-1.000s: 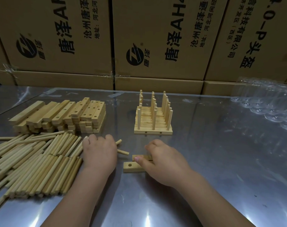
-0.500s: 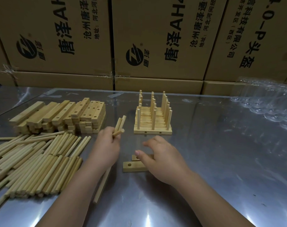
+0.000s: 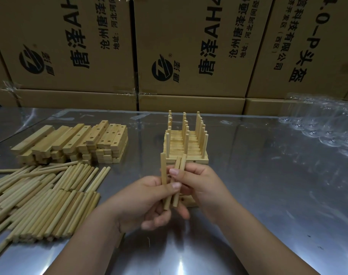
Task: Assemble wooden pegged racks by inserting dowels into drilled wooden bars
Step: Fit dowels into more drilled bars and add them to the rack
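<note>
Above the table's middle, both hands hold three short wooden dowels (image 3: 163, 167) upright. My left hand (image 3: 147, 203) grips their lower parts, thumb across them. My right hand (image 3: 201, 185) pinches the right pair of dowels (image 3: 180, 161) near the top. A drilled wooden bar (image 3: 189, 201) lies on the table beneath my right hand, mostly hidden. Behind the hands stands a stack of finished pegged racks (image 3: 186, 141). Loose dowels (image 3: 42, 199) lie in a heap at the left, with a pile of drilled bars (image 3: 75, 141) behind them.
The work surface is a shiny metal table (image 3: 268, 195). Printed cardboard boxes (image 3: 189, 46) form a wall along its far edge. Clear plastic wrapping (image 3: 328, 128) lies at the far right.
My left hand lifted dowels from beside the heap and brought them to the middle. My right hand left the bar on the table and rose to pinch the dowels.
</note>
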